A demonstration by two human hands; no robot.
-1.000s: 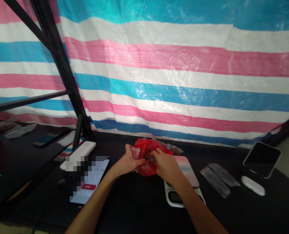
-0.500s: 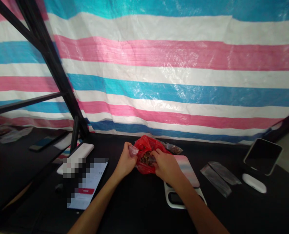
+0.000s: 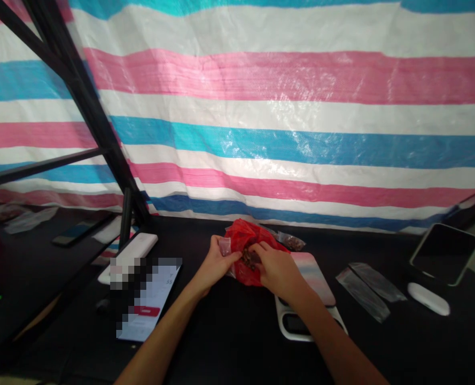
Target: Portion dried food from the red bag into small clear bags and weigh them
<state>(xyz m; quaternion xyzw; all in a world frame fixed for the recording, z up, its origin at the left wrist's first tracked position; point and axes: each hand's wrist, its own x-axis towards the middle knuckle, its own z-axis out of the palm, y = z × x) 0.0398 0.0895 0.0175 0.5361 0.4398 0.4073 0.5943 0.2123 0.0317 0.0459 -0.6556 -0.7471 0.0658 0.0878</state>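
Note:
A red plastic bag [image 3: 241, 233] lies open on the black table, with a heap of small brown bits [image 3: 248, 260] showing in its mouth. My left hand [image 3: 215, 267] is closed on a small clear plastic bag [image 3: 224, 246] at the red bag's left edge, its thumb stretched toward the bits. From the right, my right hand [image 3: 279, 270] dips bent fingers into the red bag, closed at the bits; the fingertips are partly hidden. Just right of the red bag and partly under my right forearm is a white scale [image 3: 295, 336] with a pinkish plate [image 3: 313, 278].
Behind the scale lies a filled clear packet [image 3: 291, 241]. Flat clear bags [image 3: 365, 291], a white oval case [image 3: 428, 298] and a propped phone [image 3: 445, 254] are at right. At left are a tablet [image 3: 157, 299] and a white power bank [image 3: 139, 251]. A striped sheet [image 3: 261, 117] hangs behind.
My left thumb has extended over the red bag's edge toward the brown bits. My right fingers remain in the bag. The whole view has shifted slightly.

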